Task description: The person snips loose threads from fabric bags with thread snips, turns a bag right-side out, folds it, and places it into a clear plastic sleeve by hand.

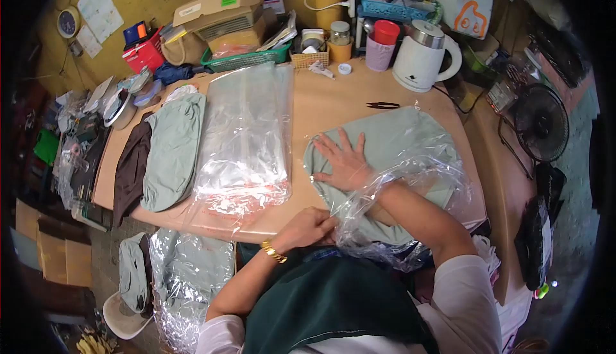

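A pale green folded cloth [401, 129] lies on the table at the right, with a clear plastic bag [423, 168] over its lower and right parts. My right hand [346, 164] rests flat on the cloth with its fingers spread, the forearm crossing the plastic. Near the table's front edge my left hand [311, 229] is closed, its fingertips pinched at the edge of the plastic bag. To the left lies a stack of flat clear plastic bags [244, 129]. Beyond it are another pale green cloth [173, 155] and a dark brown cloth [133, 168].
Small black snips [383, 105] lie behind the cloth. A white kettle [418, 59], cups [380, 52], a green tray [247, 59] and boxes [221, 17] line the back. A fan [542, 123] stands at the right. Wrapped cloth [192, 270] sits below the table's front edge.
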Demonstrator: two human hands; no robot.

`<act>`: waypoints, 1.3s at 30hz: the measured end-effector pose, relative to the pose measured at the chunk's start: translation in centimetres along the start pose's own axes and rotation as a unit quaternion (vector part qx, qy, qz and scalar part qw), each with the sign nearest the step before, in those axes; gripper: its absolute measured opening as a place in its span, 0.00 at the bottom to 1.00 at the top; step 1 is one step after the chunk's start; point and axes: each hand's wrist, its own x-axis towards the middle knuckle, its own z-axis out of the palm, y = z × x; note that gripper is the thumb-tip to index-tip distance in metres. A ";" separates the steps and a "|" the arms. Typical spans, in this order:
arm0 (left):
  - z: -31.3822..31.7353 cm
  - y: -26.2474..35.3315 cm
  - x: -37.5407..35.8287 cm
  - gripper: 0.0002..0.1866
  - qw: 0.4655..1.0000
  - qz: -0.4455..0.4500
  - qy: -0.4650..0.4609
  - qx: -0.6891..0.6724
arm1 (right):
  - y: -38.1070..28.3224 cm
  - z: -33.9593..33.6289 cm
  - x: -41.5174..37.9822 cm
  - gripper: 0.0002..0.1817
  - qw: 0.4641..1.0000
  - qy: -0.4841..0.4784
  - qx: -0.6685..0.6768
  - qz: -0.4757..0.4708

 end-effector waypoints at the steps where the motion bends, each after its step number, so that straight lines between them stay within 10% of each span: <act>1: -0.7 0.3 -0.7 0.21 0.991 -0.053 0.011 -0.119 | -0.4 0.8 -0.3 0.48 0.999 0.024 0.020 0.004; 3: -3.5 0.9 -2.0 0.24 0.973 -0.122 0.089 -0.172 | -0.7 2.1 -0.9 0.47 0.998 0.054 0.033 0.017; 6: -3.5 -4.3 0.0 0.30 0.935 -0.030 0.284 -0.212 | 0.7 3.7 -1.7 0.46 0.892 -0.005 0.409 -0.193; 10: -1.5 -5.5 0.2 0.27 0.929 0.028 0.320 -0.185 | 9.5 2.1 -1.6 0.45 0.988 0.057 -0.064 0.128; 13: 0.5 -3.7 -1.1 0.21 0.916 -0.065 0.240 -0.316 | 13.3 2.3 -2.3 0.46 0.980 0.073 -0.001 0.186; 16: 1.3 -0.9 -2.4 0.18 0.881 -0.200 0.201 -0.379 | 13.6 2.3 -2.2 0.49 0.982 0.094 0.028 0.160; 29: -1.0 -1.0 -0.7 0.19 0.825 -0.109 0.225 -0.508 | 13.2 4.7 0.4 0.40 0.978 0.181 0.037 0.100; 33: -3.6 0.4 0.6 0.22 0.789 -0.122 0.152 -0.582 | 5.3 -0.9 -3.3 0.38 0.997 -0.066 -0.033 -0.009; 35: -4.1 -0.2 0.3 0.20 0.826 -0.127 0.184 -0.518 | 5.5 2.3 -8.6 0.37 0.962 -0.052 0.162 -0.212; 38: -5.0 -1.4 -0.9 0.16 0.869 -0.029 0.255 -0.423 | 5.8 -3.5 -15.6 0.32 0.742 -0.282 0.608 -0.024; 39: -6.0 -1.7 -1.8 0.20 0.894 -0.031 0.253 -0.370 | 5.6 -3.6 -16.9 0.32 0.742 -0.287 0.606 -0.027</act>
